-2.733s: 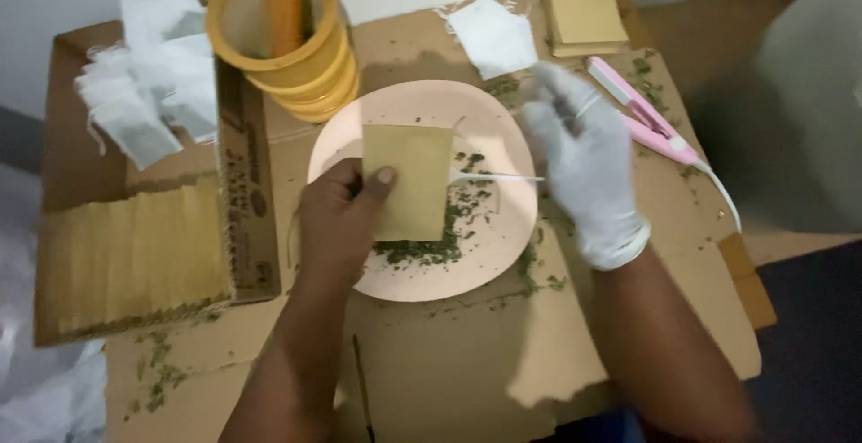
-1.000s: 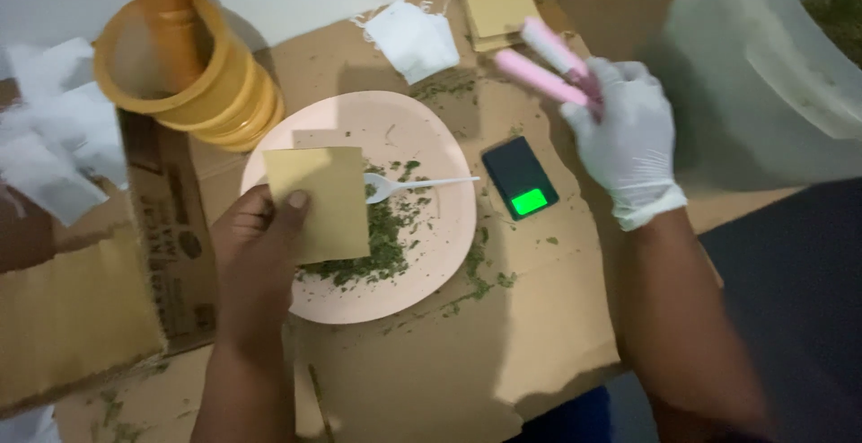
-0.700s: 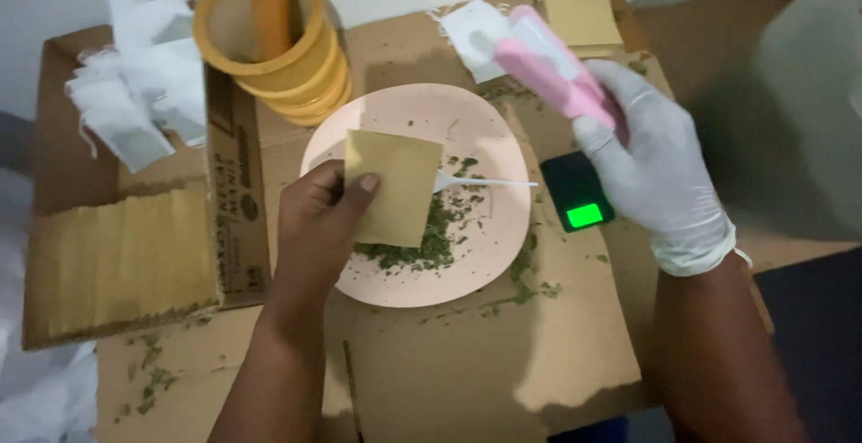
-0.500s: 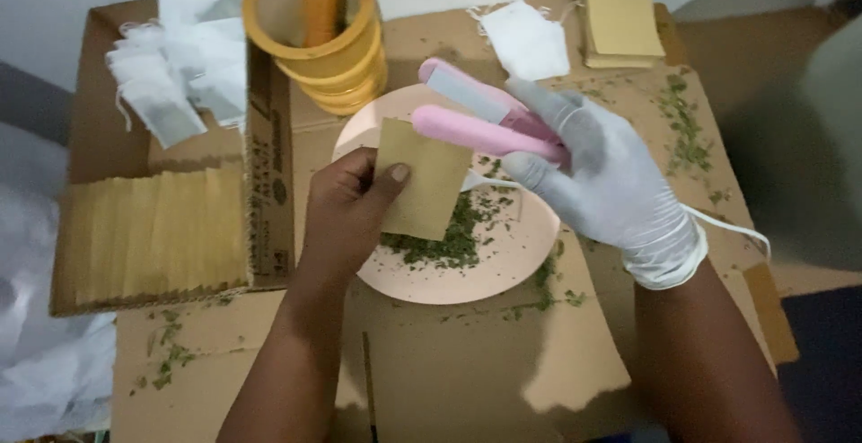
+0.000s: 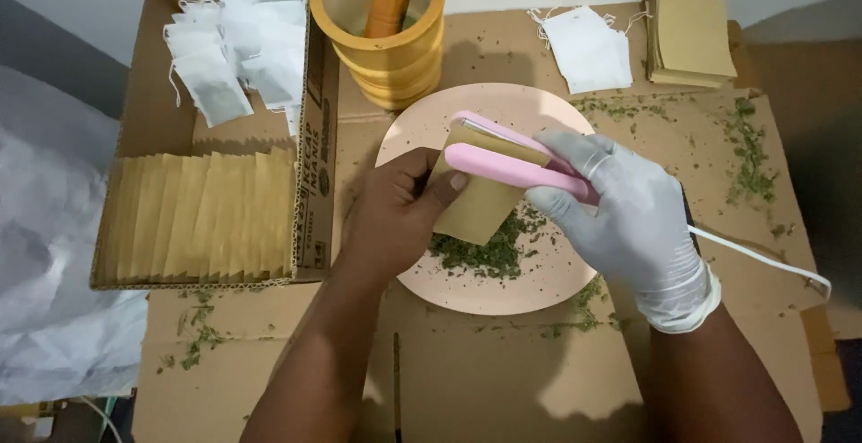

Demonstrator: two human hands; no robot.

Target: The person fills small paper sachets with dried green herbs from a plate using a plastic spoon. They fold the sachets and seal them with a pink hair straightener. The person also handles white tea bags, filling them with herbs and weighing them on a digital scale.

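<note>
Since the earlier frame the pink heat sealer (image 5: pixel 512 160) has come down onto the brown paper sachet (image 5: pixel 476 205), its two arms now straddling the sachet's top edge. The gloved right hand (image 5: pixel 628 219) grips the sealer; the bare left hand (image 5: pixel 395 214) pinches the sachet between thumb and fingers, over the pink plate (image 5: pixel 539 286) of dried herb. Flattened cardboard (image 5: pixel 503 380) covers the table beneath both hands.
</note>
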